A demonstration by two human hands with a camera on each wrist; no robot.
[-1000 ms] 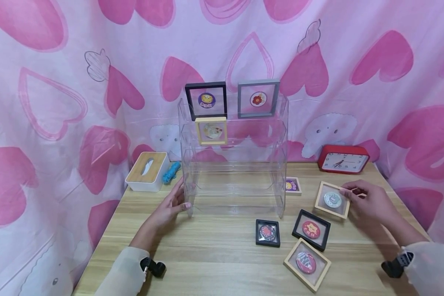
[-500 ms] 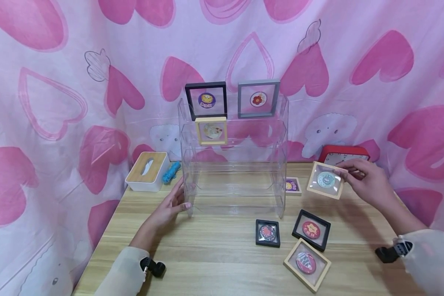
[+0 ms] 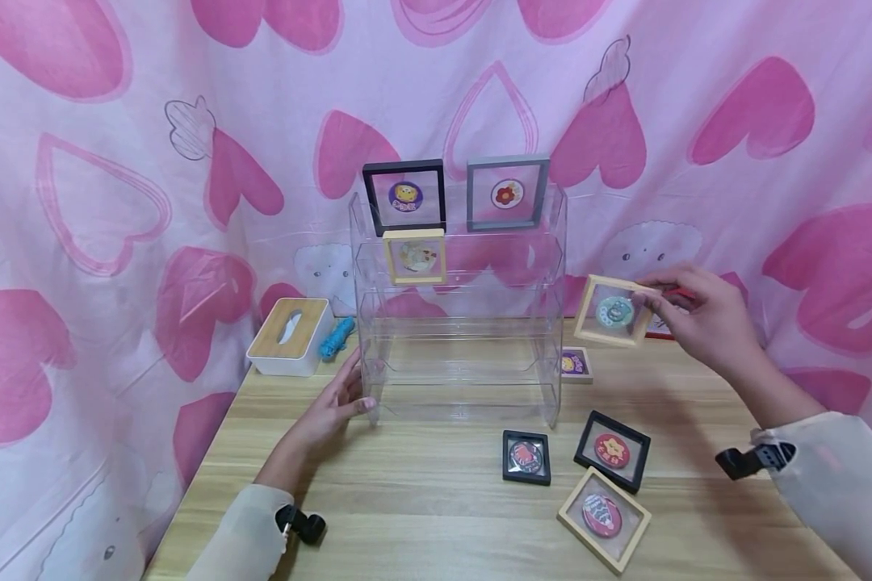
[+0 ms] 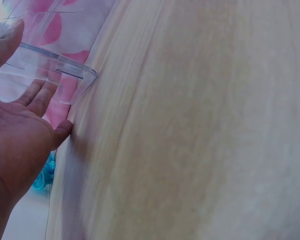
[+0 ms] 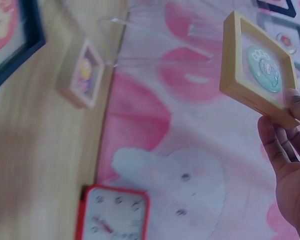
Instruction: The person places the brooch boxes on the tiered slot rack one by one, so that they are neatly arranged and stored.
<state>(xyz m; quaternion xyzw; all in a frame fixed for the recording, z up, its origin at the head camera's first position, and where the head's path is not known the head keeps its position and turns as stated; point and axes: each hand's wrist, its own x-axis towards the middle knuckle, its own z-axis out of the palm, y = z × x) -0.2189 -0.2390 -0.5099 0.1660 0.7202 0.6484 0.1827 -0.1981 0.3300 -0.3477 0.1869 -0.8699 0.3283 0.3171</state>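
Note:
My right hand (image 3: 705,323) pinches the right edge of a light wood-framed badge display (image 3: 614,311) with a round teal badge, thumb in front. It is held tilted in the air, right of a clear acrylic tiered rack (image 3: 461,371). At the rack's lower left side, my left hand (image 3: 334,403) rests with extended fingers, its thumb at the front edge. On the rack's top tier stand a black frame (image 3: 404,198) and a grey frame (image 3: 507,194). Below the black one sits a small wood frame (image 3: 416,257).
Front right on the table lie a small black frame (image 3: 526,457), a larger black frame (image 3: 612,452) and a wood frame (image 3: 603,520). A purple-badge frame (image 3: 576,365) lies beside the rack. A red clock (image 5: 115,212), tissue box (image 3: 287,337) and blue cord bundle (image 3: 337,339) stand farther back.
My right hand has lifted the teal-badge frame off the table area, up and leftward toward the rack, tilting it more upright. The left hand stays at the rack's side.

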